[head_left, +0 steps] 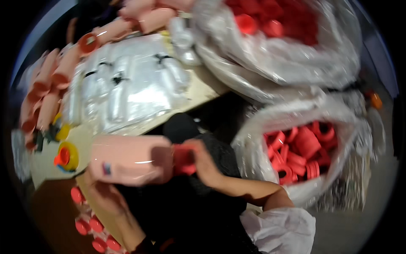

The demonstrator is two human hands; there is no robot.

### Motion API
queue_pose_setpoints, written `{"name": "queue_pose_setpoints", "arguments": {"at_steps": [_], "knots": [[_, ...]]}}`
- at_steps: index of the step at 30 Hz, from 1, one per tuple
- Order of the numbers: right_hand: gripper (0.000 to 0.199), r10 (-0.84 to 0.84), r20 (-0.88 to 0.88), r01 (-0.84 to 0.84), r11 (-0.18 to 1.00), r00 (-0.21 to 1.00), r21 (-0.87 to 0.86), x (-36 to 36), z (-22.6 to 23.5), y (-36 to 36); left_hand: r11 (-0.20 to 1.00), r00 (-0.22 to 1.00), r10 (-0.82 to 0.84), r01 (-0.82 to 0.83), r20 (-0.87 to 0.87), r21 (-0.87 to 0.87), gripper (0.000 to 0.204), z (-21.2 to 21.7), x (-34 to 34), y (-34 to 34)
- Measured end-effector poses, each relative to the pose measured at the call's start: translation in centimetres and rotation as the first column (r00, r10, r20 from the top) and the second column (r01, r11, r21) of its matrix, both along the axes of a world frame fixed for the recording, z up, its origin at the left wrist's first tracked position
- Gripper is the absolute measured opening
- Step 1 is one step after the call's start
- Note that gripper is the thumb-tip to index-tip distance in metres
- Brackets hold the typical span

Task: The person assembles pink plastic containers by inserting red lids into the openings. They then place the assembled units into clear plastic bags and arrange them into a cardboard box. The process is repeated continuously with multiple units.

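My left hand (103, 195) grips a pink plastic bottle (129, 160) from below, holding it sideways in front of me. At the bottle's neck, my right hand (202, 163) pinches a red cap (184, 158), fingers wrapped around it. Both are blurred by motion. A clear plastic bag of red caps (302, 150) lies open just right of my right hand.
A second clear bag of red caps (275, 19) sits at the top right. On the table (203, 91), clear wrapped packs (127, 84) lie flat, ringed by several capped pink bottles (46, 89). A yellow bottle with a red nozzle (67, 156) lies left. Capped bottles (91, 224) stand below.
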State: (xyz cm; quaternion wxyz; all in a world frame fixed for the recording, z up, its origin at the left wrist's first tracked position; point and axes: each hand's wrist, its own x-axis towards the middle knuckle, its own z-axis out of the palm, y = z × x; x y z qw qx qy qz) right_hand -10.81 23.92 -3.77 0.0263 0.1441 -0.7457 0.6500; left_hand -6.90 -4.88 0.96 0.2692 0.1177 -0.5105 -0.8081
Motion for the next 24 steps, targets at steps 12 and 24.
{"name": "queue_pose_setpoints", "arguments": {"at_steps": [12, 24], "knots": [[0.040, -0.702, -0.381, 0.635, 0.132, 0.602, 0.761, 0.3, -0.2, 30.0, 0.451, 0.842, -0.482, 0.475, 0.241, -0.756, 0.036, 1.1, -4.2, 9.0], [0.055, -0.270, -0.477, 0.547, 0.367, 0.837, 0.752, 3.0, 8.8, 22.2, 0.738, 0.741, -0.204, 0.545, 0.639, -0.397, 0.047, -2.6, 3.5, 5.0]]}}
